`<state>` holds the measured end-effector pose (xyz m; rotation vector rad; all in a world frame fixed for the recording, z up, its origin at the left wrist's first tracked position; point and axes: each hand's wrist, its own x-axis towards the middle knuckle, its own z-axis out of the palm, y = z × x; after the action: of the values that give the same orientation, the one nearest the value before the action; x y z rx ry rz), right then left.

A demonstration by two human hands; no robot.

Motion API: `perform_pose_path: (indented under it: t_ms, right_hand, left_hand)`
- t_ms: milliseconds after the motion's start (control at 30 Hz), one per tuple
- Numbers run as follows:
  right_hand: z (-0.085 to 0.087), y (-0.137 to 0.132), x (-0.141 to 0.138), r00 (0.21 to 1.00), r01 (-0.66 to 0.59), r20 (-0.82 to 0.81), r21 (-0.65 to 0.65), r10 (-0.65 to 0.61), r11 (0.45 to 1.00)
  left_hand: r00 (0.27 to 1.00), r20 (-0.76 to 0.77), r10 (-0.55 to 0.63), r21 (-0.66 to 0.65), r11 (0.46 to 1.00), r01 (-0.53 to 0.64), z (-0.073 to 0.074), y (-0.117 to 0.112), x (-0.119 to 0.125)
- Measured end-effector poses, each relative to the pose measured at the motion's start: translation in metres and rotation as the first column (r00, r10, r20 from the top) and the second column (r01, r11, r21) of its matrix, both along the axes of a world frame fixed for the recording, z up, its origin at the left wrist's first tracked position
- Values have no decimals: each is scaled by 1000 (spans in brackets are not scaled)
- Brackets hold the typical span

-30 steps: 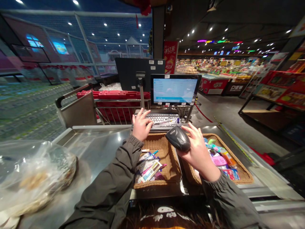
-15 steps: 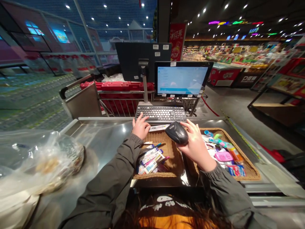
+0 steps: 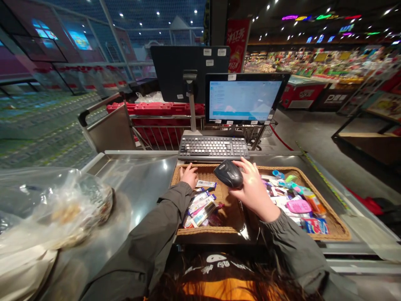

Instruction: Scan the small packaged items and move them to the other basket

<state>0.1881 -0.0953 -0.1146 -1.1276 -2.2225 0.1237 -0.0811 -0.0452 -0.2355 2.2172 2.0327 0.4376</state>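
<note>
My right hand [image 3: 255, 190] grips a black barcode scanner [image 3: 228, 173] above the gap between two wicker baskets. My left hand [image 3: 189, 175] is closed on the end of a small white packaged tube [image 3: 206, 184] held over the left basket [image 3: 178, 177]. That basket holds several small packaged items [image 3: 200, 205]. The right basket [image 3: 335, 225] holds several colourful small packages [image 3: 296, 200]. A black keyboard [image 3: 213, 147] lies just beyond the baskets, under a lit screen [image 3: 242, 100].
The baskets sit on a steel checkout counter [image 3: 138, 184]. A clear plastic bag with goods [image 3: 46, 213] lies at the left. A second black monitor back [image 3: 188, 71] and red shopping baskets [image 3: 156, 109] stand behind. Shop shelves fill the far right.
My left hand has come back from the keyboard with the white tube and lowered it over the left basket. The right hand with the scanner has dropped slightly toward the baskets.
</note>
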Motion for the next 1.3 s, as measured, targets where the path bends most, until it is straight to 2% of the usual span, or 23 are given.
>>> perform_pose_path:
  t_ms: [133,233,333,433,567,700,900,1067,1133,1300]
  right_hand:
    - [4,-3,6,1000,15,-8,-11,-15,1000]
    - [7,-6,15,999,42,-6,-14,-42,999]
    - [8,-7,30,996,83,-15,-10,-83,997]
    - [6,-6,51,990,143,-6,10,-143,990]
    - [1,-5,85,971,238,6,50,-239,970]
    - [0,-10,120,942,332,3,110,-335,937]
    - [-4,-21,160,901,434,-7,64,-434,899]
    - [-6,-27,180,888,460,-22,61,-460,886]
    - [-7,-28,186,891,455,-28,58,-454,889]
    - [-10,-25,195,894,448,-40,38,-447,893]
  left_hand:
    - [1000,-17,-8,-2,1000,8,-11,3,1]
    - [999,-37,12,24,1000,-11,-7,2,4]
    - [998,-53,-26,47,999,28,7,1,14]
    - [994,-37,-107,52,993,109,28,1,33]
    - [970,5,-242,62,968,242,52,0,72]
    - [909,21,-415,55,909,414,62,-5,121]
    - [763,6,-647,-23,763,647,53,-13,194]
    - [622,-52,-781,-21,624,782,35,-14,226]
    - [603,-82,-794,-23,606,795,28,-13,230]
    - [604,-155,-782,-105,621,777,17,-7,237]
